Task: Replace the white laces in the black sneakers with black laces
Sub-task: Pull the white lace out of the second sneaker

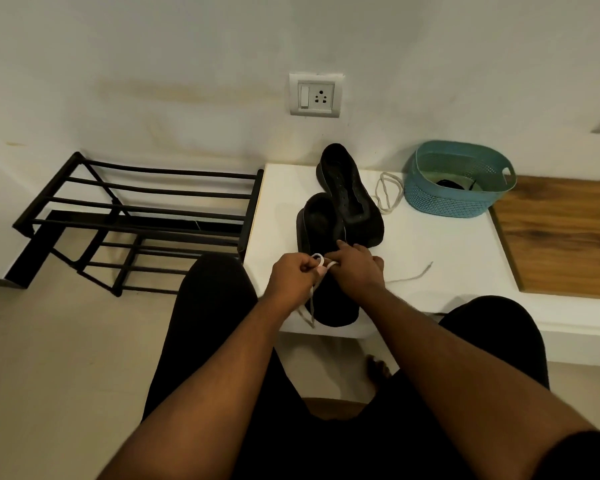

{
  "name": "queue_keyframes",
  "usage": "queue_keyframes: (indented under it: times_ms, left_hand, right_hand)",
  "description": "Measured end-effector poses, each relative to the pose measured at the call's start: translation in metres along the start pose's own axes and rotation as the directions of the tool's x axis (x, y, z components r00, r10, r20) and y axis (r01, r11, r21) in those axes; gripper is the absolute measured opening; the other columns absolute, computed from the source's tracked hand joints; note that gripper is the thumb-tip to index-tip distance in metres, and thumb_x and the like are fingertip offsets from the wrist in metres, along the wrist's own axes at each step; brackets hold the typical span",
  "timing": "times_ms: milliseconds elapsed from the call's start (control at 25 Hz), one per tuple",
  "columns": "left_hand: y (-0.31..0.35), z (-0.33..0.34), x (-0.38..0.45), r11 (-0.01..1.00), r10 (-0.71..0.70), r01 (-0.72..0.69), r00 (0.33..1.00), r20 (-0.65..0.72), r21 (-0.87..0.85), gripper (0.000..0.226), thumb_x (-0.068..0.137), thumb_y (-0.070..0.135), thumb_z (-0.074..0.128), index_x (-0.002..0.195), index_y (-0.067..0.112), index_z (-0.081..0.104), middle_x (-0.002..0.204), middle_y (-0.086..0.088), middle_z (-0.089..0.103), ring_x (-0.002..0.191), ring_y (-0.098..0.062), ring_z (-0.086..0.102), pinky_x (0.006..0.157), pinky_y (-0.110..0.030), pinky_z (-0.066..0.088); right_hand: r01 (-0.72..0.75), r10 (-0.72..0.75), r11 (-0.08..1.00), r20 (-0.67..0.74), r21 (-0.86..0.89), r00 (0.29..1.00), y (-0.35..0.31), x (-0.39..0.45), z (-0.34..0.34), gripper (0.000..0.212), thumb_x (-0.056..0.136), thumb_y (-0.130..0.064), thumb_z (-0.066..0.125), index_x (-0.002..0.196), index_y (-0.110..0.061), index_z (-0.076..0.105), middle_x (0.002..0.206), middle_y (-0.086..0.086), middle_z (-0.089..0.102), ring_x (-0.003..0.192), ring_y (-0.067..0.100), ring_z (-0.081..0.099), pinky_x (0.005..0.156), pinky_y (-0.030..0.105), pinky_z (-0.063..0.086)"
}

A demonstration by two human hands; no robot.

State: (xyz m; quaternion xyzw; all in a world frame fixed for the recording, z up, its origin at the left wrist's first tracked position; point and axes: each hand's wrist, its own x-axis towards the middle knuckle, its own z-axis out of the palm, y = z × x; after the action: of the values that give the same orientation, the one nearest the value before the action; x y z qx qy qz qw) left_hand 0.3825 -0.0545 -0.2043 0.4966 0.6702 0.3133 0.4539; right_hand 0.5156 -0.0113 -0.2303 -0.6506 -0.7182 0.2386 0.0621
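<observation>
White lace (318,262) pinched betw. L hand (290,276) & R hand (354,265) fingers (330,255), atop near sneaker (326,258).

The two black sneakers (347,199) look matt, soft-faced like suede or cloth, though the dim light blurs the weave; the white lace (317,263) is flat woven cord; the basket (459,197) is teal perforated plastic with a slight sheen; the platform (430,251) is smooth white, matt; the board (561,233) beside it shows grained wood; the rack (146,209) is black-painted metal bars.
</observation>
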Motion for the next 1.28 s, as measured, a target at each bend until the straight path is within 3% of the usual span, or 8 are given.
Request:
queue_keyframes:
  times_ms: [120,200,440,560,720,880,1080,1280]
  left_hand:
    - [0.015,0.003,0.000,0.998,0.064,-0.065,0.997,-0.042,-0.019,0.014,0.089,0.018,0.069,0.101,0.012,0.072,0.083,-0.006,0.069,0.062,-0.015,0.061,0.053,-0.022,0.050]
    - [0.031,0.003,0.003,0.993,0.111,-0.113,0.992,-0.054,-0.039,0.011,0.087,0.014,0.071,0.096,0.008,0.073,0.075,-0.008,0.067,0.055,-0.016,0.059,0.048,-0.022,0.048]
    - [0.097,0.006,0.018,0.942,0.334,-0.331,0.936,-0.108,0.052,0.029,0.083,0.029,0.075,0.079,0.001,0.067,0.067,-0.014,0.063,0.055,-0.013,0.050,0.058,-0.029,0.047]
    - [0.139,0.011,0.026,0.936,0.347,-0.351,0.921,-0.176,0.006,0.023,0.082,0.031,0.076,0.080,0.008,0.072,0.066,-0.002,0.066,0.058,-0.013,0.056,0.061,-0.026,0.049]
    - [0.190,0.007,0.045,0.899,0.436,-0.434,0.879,-0.192,0.052,0.026,0.074,0.028,0.082,0.067,0.006,0.070,0.057,0.001,0.061,0.053,-0.013,0.052,0.058,-0.026,0.042]
    - [0.215,0.008,0.067,0.850,0.487,-0.444,0.868,-0.102,0.284,0.030,0.072,0.040,0.081,0.071,0.012,0.072,0.064,-0.001,0.065,0.059,-0.018,0.056,0.057,-0.030,0.041]
    - [0.227,0.023,0.095,0.872,0.462,-0.414,0.873,-0.159,0.261,0.017,0.082,0.027,0.075,0.073,0.013,0.070,0.065,0.001,0.057,0.061,-0.017,0.052,0.057,-0.026,0.036]
    - [0.236,0.056,0.152,0.959,0.285,-0.279,0.940,-0.187,0.056,0.012,0.083,-0.001,0.063,0.080,0.007,0.072,0.075,-0.016,0.070,0.071,-0.035,0.070,0.064,-0.044,0.060]
  right_hand:
    - [-0.061,0.049,0.953,0.046,0.296,0.998,-0.017,-0.002,-0.051,0.019,0.080,-0.009,0.060,0.092,-0.014,0.075,0.088,0.010,0.072,0.080,0.027,0.068,0.074,0.040,0.057]
    - [-0.109,0.075,0.904,0.097,0.413,0.992,-0.031,0.000,-0.091,0.018,0.075,0.004,0.057,0.083,-0.004,0.071,0.080,0.021,0.069,0.066,0.032,0.068,0.062,0.040,0.058]
    - [-0.080,0.006,0.933,0.207,0.350,0.978,-0.070,0.002,-0.193,0.041,0.081,0.020,0.052,0.105,-0.007,0.071,0.089,0.017,0.068,0.078,0.034,0.071,0.076,0.045,0.060]
    - [-0.005,-0.033,0.968,0.148,0.251,0.988,-0.082,0.003,-0.232,0.046,0.078,0.021,0.054,0.110,-0.009,0.069,0.079,0.006,0.064,0.076,0.025,0.067,0.073,0.036,0.060]
    - [0.014,-0.036,0.928,0.052,0.372,0.998,-0.071,0.011,-0.273,0.057,0.077,0.020,0.056,0.121,-0.015,0.063,0.105,0.019,0.064,0.092,0.034,0.068,0.079,0.041,0.059]
    - [0.005,0.001,0.824,-0.010,0.566,1.000,-0.044,0.020,-0.287,0.047,0.080,0.015,0.059,0.116,-0.015,0.063,0.100,0.024,0.069,0.080,0.033,0.069,0.070,0.039,0.058]
    - [0.115,-0.030,0.886,-0.192,0.449,0.981,-0.033,0.042,-0.281,0.035,0.076,0.011,0.067,0.106,-0.008,0.071,0.095,0.018,0.071,0.083,0.030,0.070,0.059,0.024,0.053]
    - [0.173,-0.060,0.925,-0.321,0.337,0.945,0.000,0.096,-0.257,0.039,0.085,0.007,0.059,0.121,-0.005,0.066,0.118,0.012,0.067,0.111,0.023,0.062,0.097,0.032,0.050]
